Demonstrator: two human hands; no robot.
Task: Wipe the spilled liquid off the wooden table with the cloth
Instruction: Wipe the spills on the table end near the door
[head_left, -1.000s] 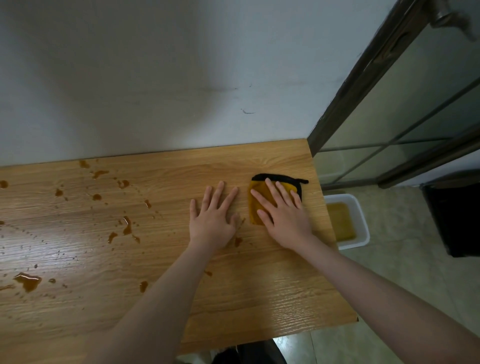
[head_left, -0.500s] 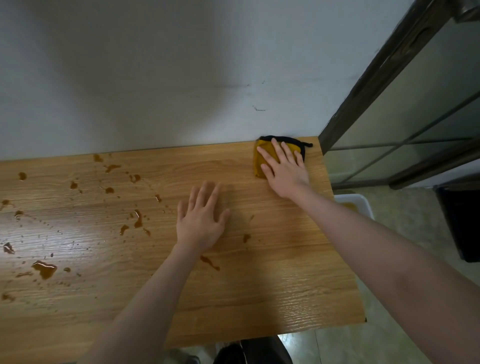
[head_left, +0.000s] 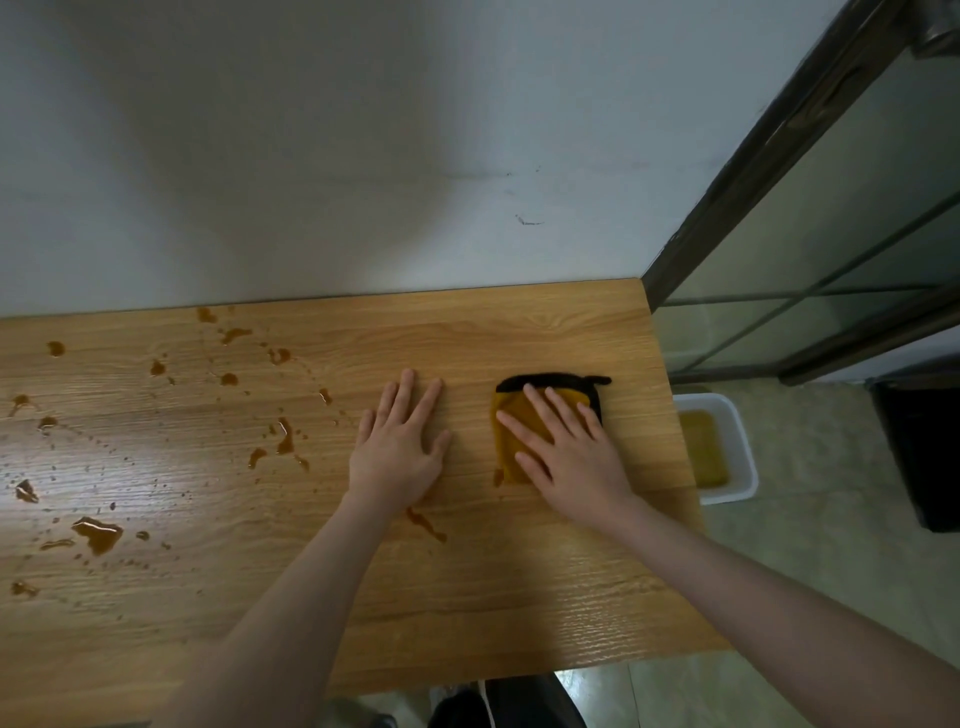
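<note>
A folded mustard-yellow cloth (head_left: 511, 441) with a black edge lies flat on the right part of the wooden table (head_left: 467, 597). My right hand (head_left: 566, 457) presses on it with straight, spread fingers. My left hand (head_left: 400, 447) rests flat on the bare wood just left of the cloth. Brown spilled liquid lies in drops and small puddles over the table's left half, with the largest puddle (head_left: 98, 532) near the left edge. A short brown streak (head_left: 426, 524) sits just below my left wrist, and a small drop (head_left: 497, 475) touches the cloth's lower left corner.
A grey wall backs the table. Past the table's right edge, a white tub (head_left: 740, 457) holding yellowish liquid stands on the tiled floor. A dark-framed glass door (head_left: 810, 249) rises at the right, and a black bin (head_left: 924, 452) stands by it.
My right hand has slid the cloth from the table's back right corner toward me, to the middle of the right side. My left hand has stayed flat on the wood.
</note>
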